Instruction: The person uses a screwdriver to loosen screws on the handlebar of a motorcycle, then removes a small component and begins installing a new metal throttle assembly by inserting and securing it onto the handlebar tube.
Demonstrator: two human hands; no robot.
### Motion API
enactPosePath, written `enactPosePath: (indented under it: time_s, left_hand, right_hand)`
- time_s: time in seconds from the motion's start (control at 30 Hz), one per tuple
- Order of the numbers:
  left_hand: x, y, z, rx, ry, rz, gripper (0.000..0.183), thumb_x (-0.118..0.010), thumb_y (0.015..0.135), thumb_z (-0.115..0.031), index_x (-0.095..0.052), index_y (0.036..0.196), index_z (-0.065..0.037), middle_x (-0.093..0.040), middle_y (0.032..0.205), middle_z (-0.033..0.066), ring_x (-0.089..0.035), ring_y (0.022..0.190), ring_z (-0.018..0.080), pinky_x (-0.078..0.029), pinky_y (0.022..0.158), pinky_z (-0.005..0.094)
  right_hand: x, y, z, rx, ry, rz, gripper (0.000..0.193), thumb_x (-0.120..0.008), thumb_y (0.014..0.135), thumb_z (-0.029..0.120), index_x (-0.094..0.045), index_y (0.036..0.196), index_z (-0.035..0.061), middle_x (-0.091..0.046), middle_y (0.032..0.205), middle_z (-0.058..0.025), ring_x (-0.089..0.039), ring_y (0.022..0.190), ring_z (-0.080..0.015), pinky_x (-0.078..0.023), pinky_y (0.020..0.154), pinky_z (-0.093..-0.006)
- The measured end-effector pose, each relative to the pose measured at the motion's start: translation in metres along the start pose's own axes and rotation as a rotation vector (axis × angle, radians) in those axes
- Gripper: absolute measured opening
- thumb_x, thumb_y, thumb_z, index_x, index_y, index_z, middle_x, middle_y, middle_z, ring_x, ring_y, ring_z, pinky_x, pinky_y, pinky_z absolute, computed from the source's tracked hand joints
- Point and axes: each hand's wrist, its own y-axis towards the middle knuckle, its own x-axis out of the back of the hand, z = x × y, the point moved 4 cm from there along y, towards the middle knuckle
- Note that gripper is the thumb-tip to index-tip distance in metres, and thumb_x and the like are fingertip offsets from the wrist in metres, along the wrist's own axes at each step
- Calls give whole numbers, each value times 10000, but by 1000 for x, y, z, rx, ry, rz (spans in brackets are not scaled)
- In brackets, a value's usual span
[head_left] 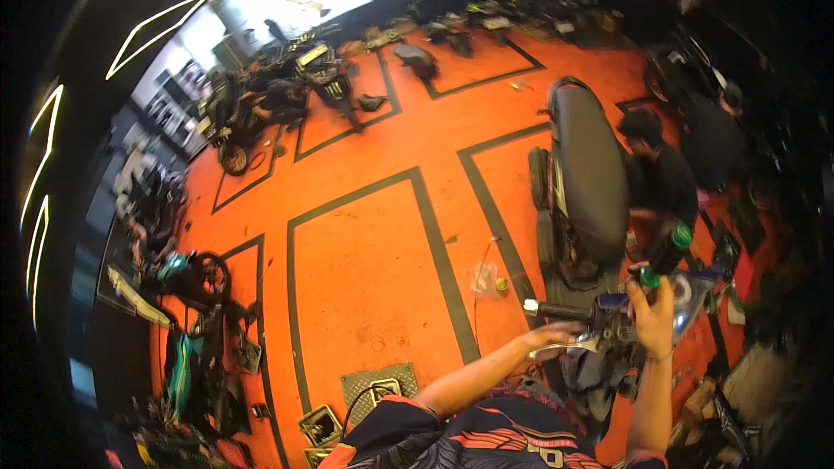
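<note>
A motorcycle with a long black seat (pixel 591 174) stands before me, its handlebar end toward me. My left hand (pixel 553 339) reaches across to a silver lever (pixel 575 346), its fingers closed on it just below a black handlebar grip (pixel 563 309) with a white end. My right hand (pixel 653 317) is raised at the other side of the handlebar. Its thumb and fingers close around the lower green end of a black grip with green ends (pixel 669 254), which tilts up and away. Part of the handlebar's middle is hidden by my right hand.
A person in dark clothes (pixel 665 174) crouches right of the seat. A small clear bag (pixel 485 281) lies on the orange floor (pixel 365 269). A metal plate (pixel 360 382) is near my left side. A teal motorcycle (pixel 180 373) stands at the left; several more line the far side.
</note>
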Motion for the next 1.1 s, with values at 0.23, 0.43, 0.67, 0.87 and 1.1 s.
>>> enactPosePath:
  time_s: [0.23, 0.43, 0.67, 0.87, 1.1]
  left_hand:
    - [-2, -13, -4, -59, 105, 4, 847, -717, 877, -245, -230, 1499, 60, -378, 1493, 177, -430, 1329, 277, -457, 1014, 456]
    - [-6, -8, -6, -36, 143, -40, 827, -703, 876, -226, -235, 1517, 8, -326, 1528, 155, -353, 1383, 285, -444, 1000, 504]
    - [10, 3, 1, -2, 204, -55, 719, -686, 877, -191, -338, 1495, -76, -426, 1461, 114, -471, 1271, 232, -452, 1026, 458]
    - [21, -1, -1, -24, 169, -49, 737, -689, 879, -200, -318, 1503, -70, -416, 1468, 118, -474, 1269, 232, -459, 1016, 448]
    - [17, -22, -13, -11, 116, -135, 760, -693, 882, -211, -294, 1512, -63, -405, 1477, 122, -478, 1266, 232, -467, 1003, 437]
  right_hand:
    - [-2, 7, -4, 38, 26, 369, 167, -591, 967, 99, -610, 1091, -11, -640, 766, -34, -577, 548, -83, -397, 426, -204]
    - [-9, 9, 14, -33, 171, 166, 155, -675, 853, -36, -605, 988, -3, -606, 693, -10, -555, 487, -86, -393, 414, -214]
    - [-2, 7, 5, 30, 129, 251, 81, -599, 918, -2, -580, 993, -25, -619, 745, -52, -616, 597, -149, -473, 505, -268]
    - [3, -8, 33, -4, -90, 95, 136, -724, 869, 90, -608, 911, 33, -596, 717, 18, -506, 559, -68, -389, 504, -234]
    - [25, -15, 26, -59, 68, 229, 78, -686, 897, 67, -620, 920, 34, -603, 686, 8, -545, 578, -86, -418, 514, -241]
